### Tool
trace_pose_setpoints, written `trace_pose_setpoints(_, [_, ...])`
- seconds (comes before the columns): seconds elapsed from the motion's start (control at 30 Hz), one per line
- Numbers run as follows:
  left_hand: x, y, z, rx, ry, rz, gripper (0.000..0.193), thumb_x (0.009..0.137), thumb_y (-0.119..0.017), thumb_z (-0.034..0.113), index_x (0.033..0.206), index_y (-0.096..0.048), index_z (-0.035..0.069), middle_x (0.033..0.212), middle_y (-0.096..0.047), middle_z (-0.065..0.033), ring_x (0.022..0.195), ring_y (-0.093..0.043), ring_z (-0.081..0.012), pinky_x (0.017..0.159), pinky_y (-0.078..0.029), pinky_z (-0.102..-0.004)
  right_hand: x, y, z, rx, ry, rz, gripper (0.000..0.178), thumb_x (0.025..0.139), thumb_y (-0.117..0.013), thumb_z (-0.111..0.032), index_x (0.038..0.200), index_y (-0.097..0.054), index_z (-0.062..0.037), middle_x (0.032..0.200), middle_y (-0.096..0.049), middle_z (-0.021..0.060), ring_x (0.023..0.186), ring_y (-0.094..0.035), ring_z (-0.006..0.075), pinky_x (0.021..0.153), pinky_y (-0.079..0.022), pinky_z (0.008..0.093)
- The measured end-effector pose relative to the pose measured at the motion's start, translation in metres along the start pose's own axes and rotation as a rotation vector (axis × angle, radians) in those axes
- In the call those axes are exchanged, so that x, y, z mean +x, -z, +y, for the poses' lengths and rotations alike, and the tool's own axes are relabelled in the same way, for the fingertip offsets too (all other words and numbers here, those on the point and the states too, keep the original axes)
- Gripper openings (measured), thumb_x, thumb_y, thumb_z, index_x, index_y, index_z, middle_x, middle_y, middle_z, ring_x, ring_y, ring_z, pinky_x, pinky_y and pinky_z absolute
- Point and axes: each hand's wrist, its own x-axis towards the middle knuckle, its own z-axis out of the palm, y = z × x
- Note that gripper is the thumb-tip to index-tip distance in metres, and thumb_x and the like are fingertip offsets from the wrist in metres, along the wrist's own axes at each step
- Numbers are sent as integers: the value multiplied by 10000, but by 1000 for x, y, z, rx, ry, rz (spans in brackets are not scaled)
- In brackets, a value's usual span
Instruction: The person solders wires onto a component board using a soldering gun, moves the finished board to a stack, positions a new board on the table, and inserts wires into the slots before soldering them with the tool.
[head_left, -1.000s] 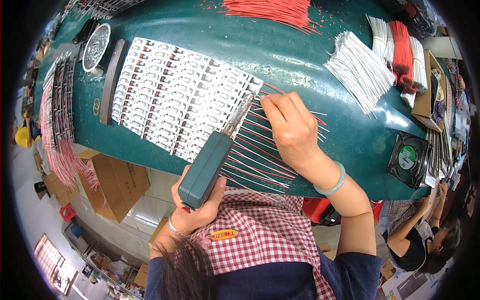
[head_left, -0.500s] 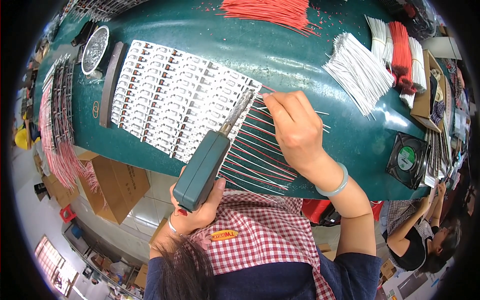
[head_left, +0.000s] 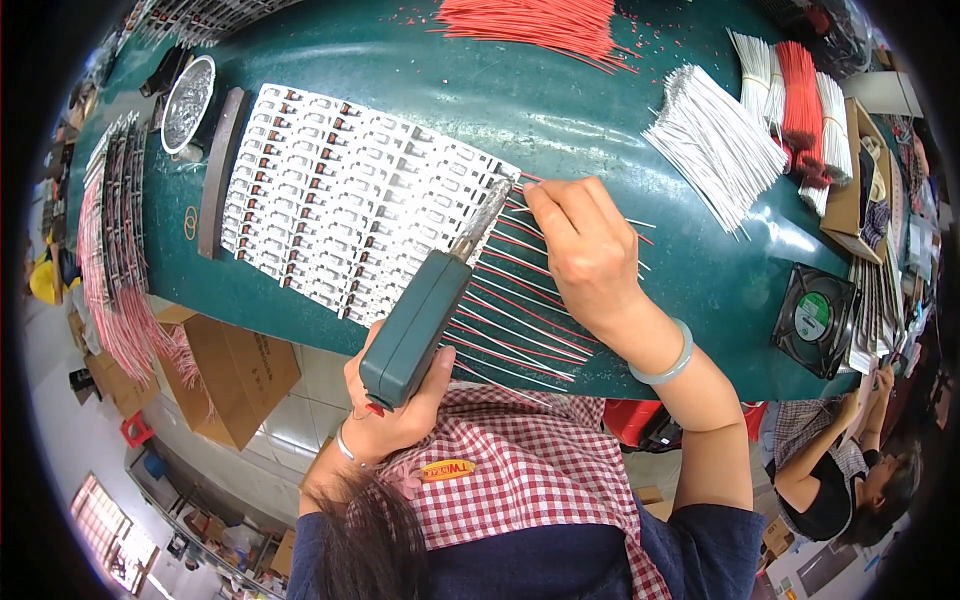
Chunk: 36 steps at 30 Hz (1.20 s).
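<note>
My left hand [head_left: 395,430] is wrapped round the handle of a green soldering gun [head_left: 415,325]. The gun's metal tip reaches up to the right edge of a white panel of small circuit boards [head_left: 340,190], close to its upper right corner. Beside the tip, my right hand [head_left: 590,245] pinches a thin wire at that edge; the fingertips cover most of it. Red and white wires [head_left: 530,330] stick out in a row from the same edge, running below and under my right hand.
A grey bar [head_left: 223,175] lies along the panel's left side, near a metal-lined bowl [head_left: 188,105]. Wired boards [head_left: 115,230] stand at far left. Red wires [head_left: 535,30], white wires [head_left: 715,145], a black fan [head_left: 815,318] and a cardboard box [head_left: 855,190] surround the work. A co-worker [head_left: 840,460] sits at right.
The soldering gun has shifted slightly up and to the right in my left hand. My right hand has moved a little left, and a red wire end now shows beyond it.
</note>
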Motion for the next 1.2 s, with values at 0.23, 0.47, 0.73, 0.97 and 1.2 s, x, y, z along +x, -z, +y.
trace_pose_setpoints(0.23, [-2,-1,-8,-38,-38,56,134,736,-726,-49,860,-683,-23,767,-658,-99,676,-589,-238,574,-481,-306,1,-2,-2,-18,12,10,288,672,-646,-19,944,-675,70,891,-626,113,792,-603,229,607,-529,299])
trace_pose_setpoints(0.47, [-10,8,-1,-65,112,32,115,782,-723,8,888,-683,-7,778,-669,-84,639,-602,-202,574,-486,-294,0,-3,-2,-22,9,9,278,671,-645,-12,936,-675,69,894,-627,116,791,-605,230,607,-532,300])
trace_pose_setpoints(0.73, [-11,24,5,-251,276,-10,137,897,-653,48,1012,-651,-26,787,-637,-60,680,-600,-171,629,-480,-286,0,-2,-3,-20,-7,5,285,664,-637,-2,941,-670,59,917,-635,113,801,-608,228,616,-529,302])
trace_pose_setpoints(0.97, [-8,31,-15,-270,212,166,391,868,-635,-2,1239,-528,-64,835,-592,-80,593,-530,-102,532,-442,-248,32,0,-18,83,44,59,305,670,-635,3,969,-660,57,914,-631,104,799,-598,240,621,-511,322])
trace_pose_setpoints(1.2, [-9,40,-23,-241,267,150,399,870,-655,8,1249,-547,-57,816,-589,-58,597,-522,-88,544,-432,-238,50,-33,-23,82,90,-2,290,672,-640,-9,954,-656,55,871,-601,99,792,-574,246,665,-491,339])
